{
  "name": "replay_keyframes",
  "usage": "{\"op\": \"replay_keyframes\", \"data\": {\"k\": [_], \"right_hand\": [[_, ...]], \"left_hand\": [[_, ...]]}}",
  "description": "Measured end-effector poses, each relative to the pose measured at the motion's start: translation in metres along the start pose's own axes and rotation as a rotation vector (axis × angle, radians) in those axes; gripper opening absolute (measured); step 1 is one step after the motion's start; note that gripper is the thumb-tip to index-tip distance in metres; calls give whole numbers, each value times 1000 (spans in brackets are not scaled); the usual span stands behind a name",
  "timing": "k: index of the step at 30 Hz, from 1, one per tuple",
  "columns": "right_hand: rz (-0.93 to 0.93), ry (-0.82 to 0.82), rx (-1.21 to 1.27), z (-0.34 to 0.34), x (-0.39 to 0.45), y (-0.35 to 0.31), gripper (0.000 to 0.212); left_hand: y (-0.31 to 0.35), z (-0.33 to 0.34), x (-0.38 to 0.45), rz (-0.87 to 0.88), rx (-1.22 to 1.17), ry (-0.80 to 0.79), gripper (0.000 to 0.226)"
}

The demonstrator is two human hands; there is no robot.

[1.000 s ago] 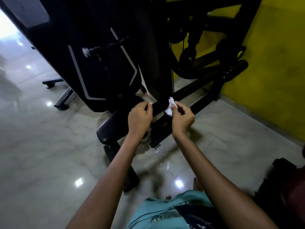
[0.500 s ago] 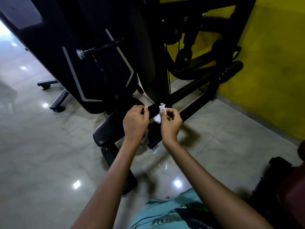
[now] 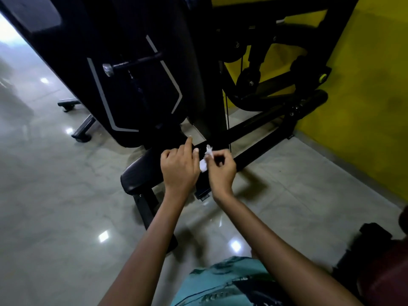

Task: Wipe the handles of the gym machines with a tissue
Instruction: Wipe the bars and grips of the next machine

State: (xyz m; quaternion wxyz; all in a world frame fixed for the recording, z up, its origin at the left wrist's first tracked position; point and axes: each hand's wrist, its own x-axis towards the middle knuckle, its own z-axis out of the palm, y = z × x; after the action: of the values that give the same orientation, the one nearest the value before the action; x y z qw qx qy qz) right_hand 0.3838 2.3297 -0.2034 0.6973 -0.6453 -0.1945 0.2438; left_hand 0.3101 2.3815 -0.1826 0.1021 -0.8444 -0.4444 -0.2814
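Tissue [image 3: 204, 161] between left hand [image 3: 179, 166] and right hand [image 3: 221, 170], seat pad [image 3: 141, 175] below, weight-stack shroud [image 3: 123, 62] behind

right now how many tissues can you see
1: a small white tissue, crumpled and pinched in the right hand, just beside the left hand above the black machine seat. Others may be hidden.

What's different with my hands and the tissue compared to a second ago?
The left hand has uncurled its index finger, which now points forward, and the right hand has moved closer to it. The right hand's grip on the crumpled white tissue is unchanged.
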Motion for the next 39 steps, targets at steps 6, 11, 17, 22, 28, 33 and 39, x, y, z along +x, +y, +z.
{"op": "replay_keyframes", "data": {"k": [6, 11, 17, 22, 28, 33, 39], "right_hand": [[53, 204, 23, -26, 48, -12, 15], [-5, 55, -36, -12, 29, -2, 19], [23, 74, -10, -29, 47, -1, 18], [115, 139, 48, -39, 69, -9, 25], [44, -58, -4, -28, 37, -4, 8], [100, 144, 68, -46, 77, -7, 19], [86, 4, 50, -38, 60, 1, 27]], "left_hand": [[8, -3, -1, -72, 155, -160, 40], [18, -2, 1, -167, 230, -233, 45], [17, -2, -2, -154, 237, -237, 45], [26, -7, 3, -265, 192, -362, 52], [47, 10, 13, -161, 46, -327, 57], [45, 22, 6, -92, 92, -191, 44], [47, 24, 4, -90, 101, -154, 40]]}}
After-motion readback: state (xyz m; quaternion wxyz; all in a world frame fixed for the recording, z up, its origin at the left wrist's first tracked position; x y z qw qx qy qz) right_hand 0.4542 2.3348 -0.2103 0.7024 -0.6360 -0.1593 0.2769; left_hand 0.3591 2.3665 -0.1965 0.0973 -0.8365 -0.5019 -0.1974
